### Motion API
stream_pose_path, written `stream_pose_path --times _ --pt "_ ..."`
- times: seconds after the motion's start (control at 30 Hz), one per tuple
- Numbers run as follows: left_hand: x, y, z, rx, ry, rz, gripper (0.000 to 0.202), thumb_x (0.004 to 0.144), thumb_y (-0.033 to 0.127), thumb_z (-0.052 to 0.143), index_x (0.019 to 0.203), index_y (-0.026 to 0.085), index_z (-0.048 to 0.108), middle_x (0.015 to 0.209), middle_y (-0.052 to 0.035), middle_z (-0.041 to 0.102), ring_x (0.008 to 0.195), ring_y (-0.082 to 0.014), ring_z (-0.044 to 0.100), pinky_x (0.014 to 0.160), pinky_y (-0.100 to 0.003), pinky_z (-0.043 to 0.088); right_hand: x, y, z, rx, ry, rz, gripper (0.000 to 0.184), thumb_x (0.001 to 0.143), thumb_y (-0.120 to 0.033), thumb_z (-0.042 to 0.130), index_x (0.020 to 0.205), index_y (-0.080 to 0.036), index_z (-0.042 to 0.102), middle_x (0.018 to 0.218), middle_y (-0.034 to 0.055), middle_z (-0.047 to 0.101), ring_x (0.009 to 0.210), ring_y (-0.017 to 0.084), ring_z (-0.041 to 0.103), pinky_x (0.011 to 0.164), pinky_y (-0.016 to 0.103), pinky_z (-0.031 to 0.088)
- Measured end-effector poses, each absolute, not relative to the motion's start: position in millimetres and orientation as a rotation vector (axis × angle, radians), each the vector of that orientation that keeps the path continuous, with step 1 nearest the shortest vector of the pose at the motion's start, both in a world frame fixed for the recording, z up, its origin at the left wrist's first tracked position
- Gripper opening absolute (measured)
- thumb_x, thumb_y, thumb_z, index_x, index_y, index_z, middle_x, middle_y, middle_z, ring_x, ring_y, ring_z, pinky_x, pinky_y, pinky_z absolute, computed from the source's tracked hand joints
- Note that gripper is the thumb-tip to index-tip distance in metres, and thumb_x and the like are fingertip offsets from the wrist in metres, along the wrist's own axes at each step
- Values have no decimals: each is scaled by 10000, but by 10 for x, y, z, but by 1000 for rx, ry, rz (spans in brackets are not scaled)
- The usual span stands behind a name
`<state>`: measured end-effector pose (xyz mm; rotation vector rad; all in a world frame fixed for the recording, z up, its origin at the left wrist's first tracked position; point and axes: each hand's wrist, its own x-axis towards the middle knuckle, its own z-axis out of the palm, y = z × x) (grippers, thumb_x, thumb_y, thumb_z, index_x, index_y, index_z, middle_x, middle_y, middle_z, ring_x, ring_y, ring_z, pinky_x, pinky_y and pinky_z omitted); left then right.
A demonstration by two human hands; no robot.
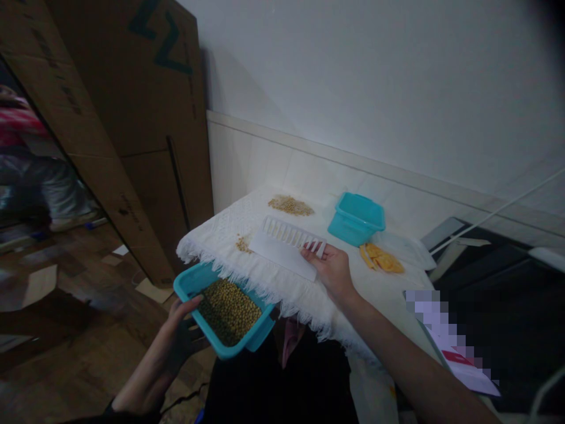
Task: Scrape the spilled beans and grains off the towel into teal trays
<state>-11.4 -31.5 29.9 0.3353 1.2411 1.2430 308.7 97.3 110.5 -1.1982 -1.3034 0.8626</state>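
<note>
My left hand (179, 333) grips the near side of a teal tub (189, 284) full of small tan beans (227, 310), held just below the fringed edge of a white cloth (265, 280) on the table. On that cloth lies a white comb-like scraper (289, 246) with slotted teeth; my right hand (332, 268) is closed on its right end. A small scatter of beans (242, 243) lies just left of the scraper, and a larger heap of beans (290, 205) lies farther back.
A second teal tub (356, 218) stands upside down at the back right, with yellow chips (381, 258) beside it. Tall cardboard boxes (123, 118) stand to the left. A white cable (498, 211) and papers (459, 359) are at the right.
</note>
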Motion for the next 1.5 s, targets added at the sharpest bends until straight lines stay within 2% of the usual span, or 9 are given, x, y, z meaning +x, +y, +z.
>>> stream_pose_path --times 0.17,0.33,0.57,0.7,0.87,0.97,1.13,1.27,1.5 --pt "-77 -322 377 283 1297 1241 886 709 593 1026 1468 353 636 1017 -68 864 1101 -426 872 771 -457 701 3078 998 1103 -1211 -1312 851 530 620 -666 1015 837 -195 908 794 92 858 692 268 742 630 349 531" --pt "-85 -302 354 274 1292 1252 876 693 580 1044 1443 352 652 968 -44 855 1000 -382 877 720 -414 684 3038 991 1096 -1203 -1300 892 481 618 -623 1011 819 -198 912 796 93 861 690 257 733 635 342 531" --pt "-104 -282 313 271 1287 1260 925 687 568 1052 1472 322 630 862 -24 833 800 -343 856 665 -417 668 2971 1027 1097 -1173 -1285 935 465 580 -599 1030 811 -213 910 822 92 876 722 269 758 667 353 552" --pt "-112 -288 328 283 1299 1239 931 687 581 1046 1481 329 629 890 -24 837 825 -341 864 700 -421 677 2928 1052 1085 -1150 -1279 960 462 586 -594 1034 821 -216 911 855 97 888 753 280 782 718 373 579" --pt "-97 -300 360 295 1303 1240 940 689 606 1028 1491 326 626 993 -50 865 1004 -395 877 798 -463 696 2920 1075 1100 -1155 -1277 961 494 576 -614 1045 833 -213 914 867 100 890 753 281 781 709 374 581" --pt "-91 -300 364 296 1311 1234 938 693 612 1018 1495 312 636 1011 -65 869 1043 -412 870 844 -488 700 2921 1096 1104 -1154 -1282 964 535 542 -636 1065 828 -211 912 854 98 885 754 282 779 704 372 586" --pt "-99 -293 337 282 1309 1252 915 744 568 1009 1537 322 624 1007 -67 866 1055 -423 869 796 -467 695 2919 1134 1049 -1153 -1285 953 593 541 -696 1065 830 -201 908 826 102 873 745 283 778 683 371 592" --pt "-110 -292 312 277 1306 1264 945 745 552 1015 1561 308 605 988 -79 862 1070 -434 868 756 -444 688 2940 1172 994 -1154 -1306 930 601 575 -716 1045 855 -202 910 862 110 885 784 298 805 724 388 619" --pt "-120 -302 308 301 1302 1252 909 708 575 1021 1497 338 637 1014 -70 853 1076 -421 872 796 -464 705 2939 1158 1032 -1140 -1304 951 596 544 -702 1067 841 -209 910 879 105 893 815 306 821 794 422 643"
